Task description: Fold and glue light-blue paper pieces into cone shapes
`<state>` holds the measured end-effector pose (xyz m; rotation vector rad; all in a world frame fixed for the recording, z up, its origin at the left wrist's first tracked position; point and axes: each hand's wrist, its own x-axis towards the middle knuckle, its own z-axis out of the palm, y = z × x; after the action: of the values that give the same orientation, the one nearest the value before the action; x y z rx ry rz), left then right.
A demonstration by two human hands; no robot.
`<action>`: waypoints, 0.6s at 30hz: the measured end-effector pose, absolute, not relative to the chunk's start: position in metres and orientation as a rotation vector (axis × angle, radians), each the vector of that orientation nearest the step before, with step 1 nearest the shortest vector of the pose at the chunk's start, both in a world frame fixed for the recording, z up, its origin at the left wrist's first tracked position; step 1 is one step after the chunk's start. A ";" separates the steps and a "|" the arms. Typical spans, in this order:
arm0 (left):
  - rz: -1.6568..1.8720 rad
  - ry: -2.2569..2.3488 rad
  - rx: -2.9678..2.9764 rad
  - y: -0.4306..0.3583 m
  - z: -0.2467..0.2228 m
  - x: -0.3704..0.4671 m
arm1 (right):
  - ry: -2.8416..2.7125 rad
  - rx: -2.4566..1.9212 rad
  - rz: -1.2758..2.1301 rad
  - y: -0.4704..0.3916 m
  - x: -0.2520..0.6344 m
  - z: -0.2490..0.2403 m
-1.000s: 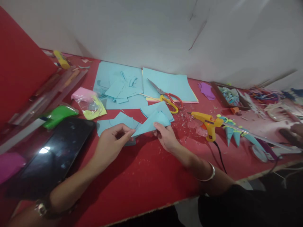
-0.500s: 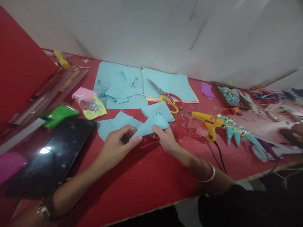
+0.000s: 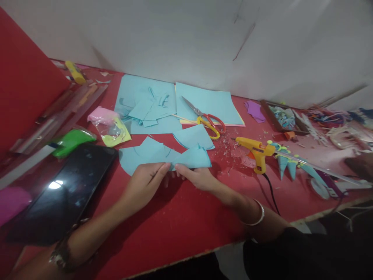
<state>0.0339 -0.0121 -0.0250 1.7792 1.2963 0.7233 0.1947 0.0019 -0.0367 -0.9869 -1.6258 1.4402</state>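
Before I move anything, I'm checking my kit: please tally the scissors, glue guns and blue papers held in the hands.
Scissors: 1
Glue gun: 1
Blue paper held by left hand and right hand: 1
Total: 3

No writing can be read, even on the yellow glue gun (image 3: 258,151).

- Between my left hand (image 3: 148,179) and right hand (image 3: 198,177): a folded paper (image 3: 195,156) — cut pieces (image 3: 140,153) lie just behind it.
- Farther back, I have sheets (image 3: 166,126) along the wall (image 3: 160,39), scissors (image 3: 199,113) across the right sheet's (image 3: 218,103) front edge.
- Left of my hands: the tablet (image 3: 78,190), a plastic pouch (image 3: 106,120) beyond it.
- To my right: the glue gun (image 3: 258,149) — paper cones (image 3: 282,165) just right of its grip, a tray (image 3: 268,114) behind them by the wall.
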 end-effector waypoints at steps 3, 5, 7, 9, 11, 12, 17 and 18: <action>0.712 1.306 1.700 -0.014 -0.023 0.036 | -1.664 -0.957 1.451 0.003 0.195 -0.036; 0.722 1.328 1.685 -0.015 -0.022 0.037 | -1.667 -0.969 1.487 0.003 0.195 -0.035; 0.746 1.353 1.698 -0.016 -0.021 0.037 | -1.649 -1.001 1.546 0.002 0.195 -0.034; 0.771 1.382 1.705 -0.015 -0.019 0.035 | -1.628 -1.052 1.589 0.002 0.196 -0.033; 0.804 1.450 1.655 -0.012 -0.018 0.031 | -1.617 -1.109 1.585 0.002 0.198 -0.033; 0.827 1.497 1.614 -0.009 -0.017 0.028 | -1.606 -1.137 1.568 0.003 0.199 -0.034; 0.903 1.542 1.574 -0.002 -0.020 0.021 | -1.616 -1.179 1.525 0.004 0.201 -0.036; 0.917 1.515 1.592 -0.002 -0.021 0.022 | -1.635 -1.169 1.525 0.005 0.201 -0.036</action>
<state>0.0218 -0.0024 -0.0206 1.5916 1.5147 0.9170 0.2012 0.0046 -0.0358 -1.1692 -1.6349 1.5247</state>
